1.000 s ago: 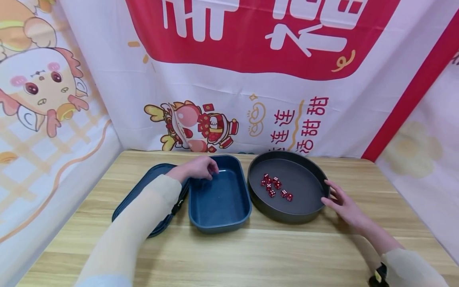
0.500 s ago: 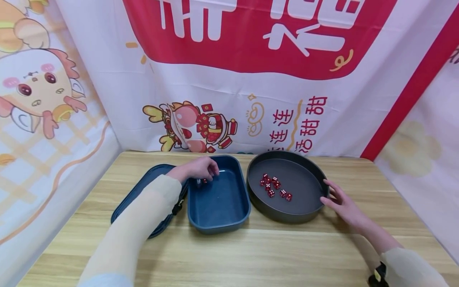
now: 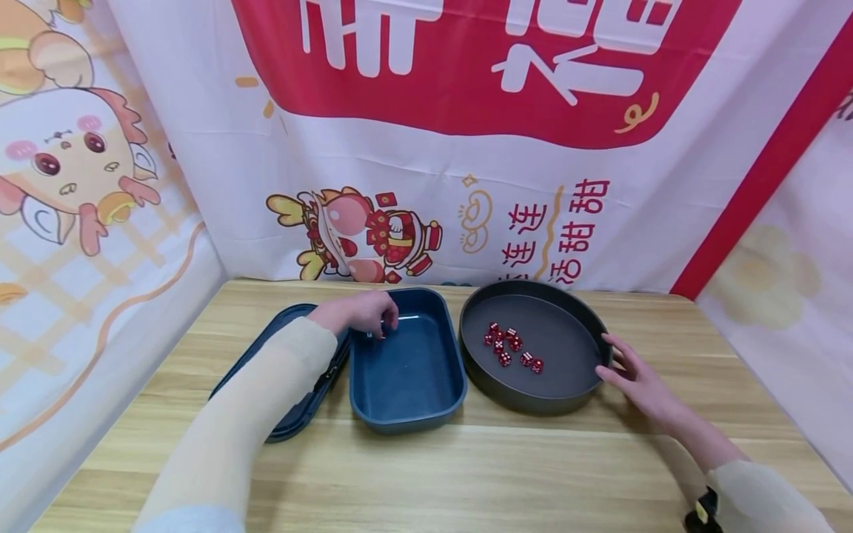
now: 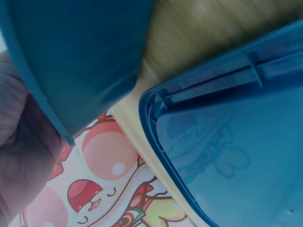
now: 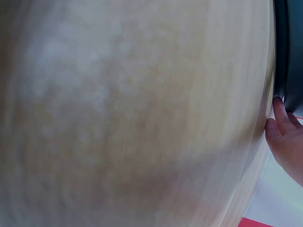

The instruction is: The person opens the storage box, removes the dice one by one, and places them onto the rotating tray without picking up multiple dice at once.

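Observation:
My left hand (image 3: 363,312) hovers over the far left corner of a dark blue rectangular container (image 3: 408,414), fingers curled downward. A tiny object (image 3: 371,334) shows just below the fingertips; I cannot tell whether the hand holds it. In the left wrist view only the container's wall (image 4: 80,56), the lid (image 4: 227,142) and part of the hand (image 4: 19,161) show. My right hand (image 3: 631,374) lies flat with straight fingers (image 5: 283,124) against the right rim of a round black tray (image 3: 566,400). Several red dice (image 3: 509,346) lie in that tray.
The container's blue lid (image 3: 286,414) lies flat to its left, under my left forearm. Everything stands on a wooden table (image 3: 466,481). Printed banners (image 3: 466,148) close off the back and both sides.
The left hand has drawn slightly left and back over the container's corner. Small dice that showed below it half a second ago are now mostly hidden. The right hand has not moved.

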Demonstrator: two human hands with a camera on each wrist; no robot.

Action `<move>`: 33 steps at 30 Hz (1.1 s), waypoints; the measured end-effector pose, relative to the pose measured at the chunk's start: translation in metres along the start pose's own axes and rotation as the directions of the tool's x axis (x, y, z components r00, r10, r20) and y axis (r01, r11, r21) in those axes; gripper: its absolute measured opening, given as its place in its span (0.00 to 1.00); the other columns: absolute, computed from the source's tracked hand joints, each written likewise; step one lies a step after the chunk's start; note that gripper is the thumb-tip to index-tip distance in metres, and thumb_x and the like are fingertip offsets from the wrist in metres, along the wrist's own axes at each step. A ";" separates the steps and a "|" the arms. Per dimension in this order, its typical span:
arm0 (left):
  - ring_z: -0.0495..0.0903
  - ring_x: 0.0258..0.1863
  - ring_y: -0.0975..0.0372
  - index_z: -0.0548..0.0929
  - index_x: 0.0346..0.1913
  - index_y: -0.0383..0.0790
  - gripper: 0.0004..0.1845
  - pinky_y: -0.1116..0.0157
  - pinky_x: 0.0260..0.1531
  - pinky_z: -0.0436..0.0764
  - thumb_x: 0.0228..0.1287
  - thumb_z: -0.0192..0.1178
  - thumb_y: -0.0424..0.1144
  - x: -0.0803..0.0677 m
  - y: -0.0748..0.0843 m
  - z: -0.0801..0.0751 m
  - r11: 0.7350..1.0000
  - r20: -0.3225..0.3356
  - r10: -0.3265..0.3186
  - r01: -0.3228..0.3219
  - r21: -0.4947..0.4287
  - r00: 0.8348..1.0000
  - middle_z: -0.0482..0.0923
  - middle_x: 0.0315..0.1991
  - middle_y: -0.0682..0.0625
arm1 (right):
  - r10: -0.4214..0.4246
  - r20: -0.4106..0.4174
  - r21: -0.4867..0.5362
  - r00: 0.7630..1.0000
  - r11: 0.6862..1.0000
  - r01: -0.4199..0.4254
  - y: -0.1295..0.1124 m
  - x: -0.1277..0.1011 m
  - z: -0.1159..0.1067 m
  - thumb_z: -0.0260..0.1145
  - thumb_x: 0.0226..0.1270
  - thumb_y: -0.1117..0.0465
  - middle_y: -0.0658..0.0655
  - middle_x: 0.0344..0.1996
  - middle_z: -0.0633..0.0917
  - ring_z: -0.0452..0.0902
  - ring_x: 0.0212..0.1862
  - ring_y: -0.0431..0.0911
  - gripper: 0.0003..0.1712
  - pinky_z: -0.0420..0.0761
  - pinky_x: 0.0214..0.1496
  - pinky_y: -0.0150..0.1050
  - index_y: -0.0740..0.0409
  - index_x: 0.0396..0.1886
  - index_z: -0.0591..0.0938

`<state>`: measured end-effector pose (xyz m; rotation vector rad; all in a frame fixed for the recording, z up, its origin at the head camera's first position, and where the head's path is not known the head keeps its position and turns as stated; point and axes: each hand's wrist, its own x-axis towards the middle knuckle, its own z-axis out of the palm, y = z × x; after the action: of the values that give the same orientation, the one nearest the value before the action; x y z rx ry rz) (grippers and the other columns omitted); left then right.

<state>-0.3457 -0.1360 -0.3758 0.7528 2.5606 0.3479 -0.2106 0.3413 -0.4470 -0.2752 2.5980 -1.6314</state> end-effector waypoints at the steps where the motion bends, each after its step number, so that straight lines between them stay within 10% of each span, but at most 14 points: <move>1: 0.77 0.32 0.58 0.85 0.39 0.40 0.07 0.62 0.37 0.80 0.59 0.67 0.28 0.000 0.001 0.000 1.000 0.009 -0.004 0.004 0.018 1.000 0.80 0.34 0.50 | 0.001 0.000 -0.004 1.000 1.000 -0.001 0.000 0.000 0.000 0.59 0.73 0.61 0.77 0.71 0.51 0.51 0.67 0.76 0.39 0.66 0.48 0.18 0.63 0.75 0.50; 33: 0.78 0.30 0.59 0.86 0.33 0.44 0.06 0.64 0.35 0.79 0.59 0.67 0.28 0.008 -0.002 0.013 1.000 0.022 -0.008 0.008 0.002 1.000 0.81 0.30 0.53 | 0.005 0.007 -0.010 1.000 1.000 -0.005 0.001 0.000 -0.001 0.59 0.74 0.60 0.76 0.71 0.51 0.50 0.67 0.75 0.40 0.66 0.49 0.19 0.63 0.76 0.49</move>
<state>-0.3461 -0.1314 -0.3904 0.7422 2.5427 0.3328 -0.2108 0.3423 -0.4474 -0.2747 2.6008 -1.6133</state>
